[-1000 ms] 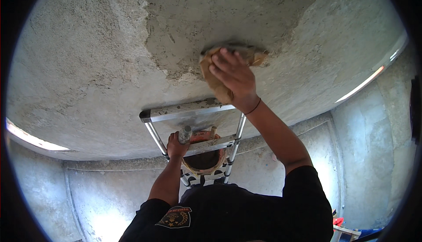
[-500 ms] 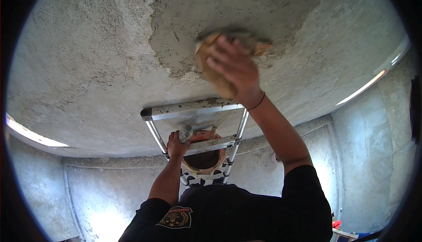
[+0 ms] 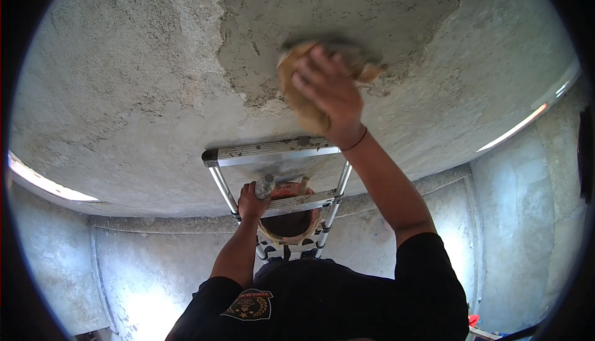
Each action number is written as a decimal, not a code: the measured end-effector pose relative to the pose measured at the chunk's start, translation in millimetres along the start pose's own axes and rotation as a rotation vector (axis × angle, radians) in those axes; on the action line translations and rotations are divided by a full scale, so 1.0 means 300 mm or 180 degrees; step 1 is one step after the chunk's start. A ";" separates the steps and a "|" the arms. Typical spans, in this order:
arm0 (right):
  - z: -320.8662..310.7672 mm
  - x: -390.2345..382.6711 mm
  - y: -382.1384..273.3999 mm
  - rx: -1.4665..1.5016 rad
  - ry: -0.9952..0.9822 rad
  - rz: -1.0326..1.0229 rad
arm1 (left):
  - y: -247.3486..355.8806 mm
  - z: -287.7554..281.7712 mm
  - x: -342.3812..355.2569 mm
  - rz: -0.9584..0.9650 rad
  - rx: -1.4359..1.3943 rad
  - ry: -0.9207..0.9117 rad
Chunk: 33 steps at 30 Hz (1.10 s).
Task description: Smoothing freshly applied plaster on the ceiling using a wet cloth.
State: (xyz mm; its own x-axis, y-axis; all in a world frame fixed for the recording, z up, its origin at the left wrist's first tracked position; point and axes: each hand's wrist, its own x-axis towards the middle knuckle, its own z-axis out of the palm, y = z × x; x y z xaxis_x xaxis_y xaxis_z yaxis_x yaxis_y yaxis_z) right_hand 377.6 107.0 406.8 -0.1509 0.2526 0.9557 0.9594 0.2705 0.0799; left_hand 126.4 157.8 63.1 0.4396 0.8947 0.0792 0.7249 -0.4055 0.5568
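Note:
My right hand (image 3: 325, 96) presses a crumpled brown paper-like sheet (image 3: 297, 111), slightly blurred, against a darker, damp-looking plaster patch (image 3: 334, 6) on the concrete wall (image 3: 124, 93). An aluminium ladder (image 3: 279, 152) rests against that wall below it. Lower down, my left hand (image 3: 253, 199) grips the ladder's left side at a rung, beside a mortar-stained grey cylinder (image 3: 265, 186). Behind that rung sits an orange-red bucket (image 3: 288, 232) with dark grey contents and a wooden handle (image 3: 304, 186) sticking up from it.
The floor (image 3: 155, 279) lies far below the ladder. Side walls (image 3: 508, 211) curve in the fisheye view, with bright slit openings at left (image 3: 52, 186) and right (image 3: 514, 127). A red object (image 3: 473, 320) and pale boards show at the lower right edge.
My right hand and the brown sheet have shifted upward on the patch, moving right and then slightly back left. My left hand keeps its grip on the ladder.

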 end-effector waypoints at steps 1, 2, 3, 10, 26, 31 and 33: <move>-0.005 -0.033 -0.025 0.0316 -0.0386 0.0021 | -0.007 0.002 0.000 -0.0002 0.0004 0.0012; -0.007 -0.051 -0.031 0.0631 -0.0774 0.0038 | -0.013 0.005 -0.003 -0.0033 -0.0006 -0.0023; -0.014 -0.056 -0.018 0.0638 -0.0770 0.0028 | -0.022 0.008 -0.002 -0.0066 -0.0018 -0.0059; -0.067 0.172 0.092 -0.0408 0.0913 -0.0105 | -0.005 0.002 -0.001 0.0058 -0.0102 0.0012; -0.026 0.188 0.006 -0.0616 0.0358 -0.0125 | -0.007 0.010 0.002 -0.0051 -0.0131 -0.0065; -0.013 0.036 -0.071 0.0214 -0.0640 -0.0079 | -0.023 0.011 0.001 -0.0072 -0.0100 -0.0023; -0.035 0.055 -0.051 0.0472 -0.0806 -0.0027 | -0.035 0.000 0.001 -0.0051 -0.0095 0.0010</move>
State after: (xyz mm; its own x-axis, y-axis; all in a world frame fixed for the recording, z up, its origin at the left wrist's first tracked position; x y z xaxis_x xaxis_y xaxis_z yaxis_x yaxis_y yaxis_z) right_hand 363.0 97.3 424.3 -0.2314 0.4686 0.8526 0.9154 0.4017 0.0277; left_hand 119.2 162.4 57.3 0.4264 0.9016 0.0725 0.7158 -0.3853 0.5824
